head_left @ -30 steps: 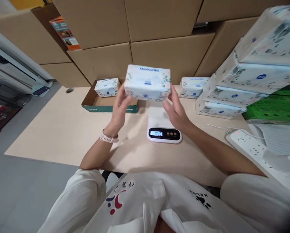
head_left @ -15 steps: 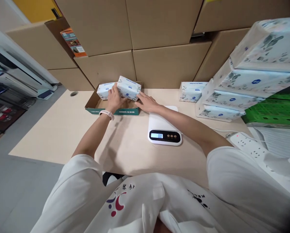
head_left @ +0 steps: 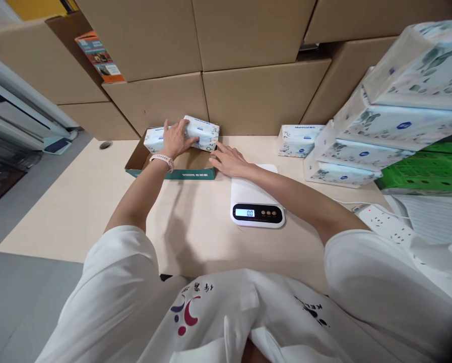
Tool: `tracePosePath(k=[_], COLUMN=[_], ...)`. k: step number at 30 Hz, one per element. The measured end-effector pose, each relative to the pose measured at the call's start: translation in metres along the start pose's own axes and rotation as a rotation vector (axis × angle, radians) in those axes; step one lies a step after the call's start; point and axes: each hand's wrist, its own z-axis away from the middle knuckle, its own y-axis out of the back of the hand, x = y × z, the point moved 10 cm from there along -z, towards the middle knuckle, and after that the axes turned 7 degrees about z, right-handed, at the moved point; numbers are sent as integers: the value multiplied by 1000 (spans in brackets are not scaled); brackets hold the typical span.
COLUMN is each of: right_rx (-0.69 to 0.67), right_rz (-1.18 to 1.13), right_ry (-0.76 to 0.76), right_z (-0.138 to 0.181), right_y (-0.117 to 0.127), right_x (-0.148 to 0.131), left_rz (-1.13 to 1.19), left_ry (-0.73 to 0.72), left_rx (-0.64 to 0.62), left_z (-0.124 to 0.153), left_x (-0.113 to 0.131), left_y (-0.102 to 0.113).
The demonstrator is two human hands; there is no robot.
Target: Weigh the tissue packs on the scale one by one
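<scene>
Two white packs of tissues with a leaf print, the left pack (head_left: 152, 139) and the right pack (head_left: 206, 134), sit side by side at the back of a shallow green-edged cardboard tray (head_left: 190, 174). My left hand (head_left: 176, 139) lies over the place where they meet, fingers spread, its thumb against the right pack's front. At the tray's right end my right hand (head_left: 229, 159) is open, fingertips by the right pack's lower corner. Whether they touch it I cannot tell. Under my right forearm is a white scale (head_left: 258, 200) with a display reading 0.0.
Large cartons (head_left: 263, 98) form a wall behind the table (head_left: 108, 186). One tissue pack (head_left: 299, 140) stands at the back right, beside a stack of several more (head_left: 362, 151). A power strip (head_left: 388, 227) and green crates (head_left: 418, 171) are at the right.
My left hand's fingers have spread and lifted somewhat across the packs. The right pack sits slightly further back in the tray. My right hand stays at the tray's right end.
</scene>
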Motion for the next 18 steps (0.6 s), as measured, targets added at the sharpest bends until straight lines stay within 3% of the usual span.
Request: tracePosePath(k=[3, 6, 12, 18], right_rx=[-24, -55, -52, -86], right_rz=[6, 16, 40, 42], right_ry=[-9, -27, -54, -53], right_z=[1, 1, 3, 4], right_y=[0, 0, 2, 1], right_x=[-1, -3, -4, -6], left_rz=[78, 62, -175, -295], left_ry=[80, 146, -98, 27], left_rx=[34, -16, -255, -214], left_z=[-4, 1, 8, -5], left_x=[-24, -40, -2, -8], left_y=[4, 1, -23, -16])
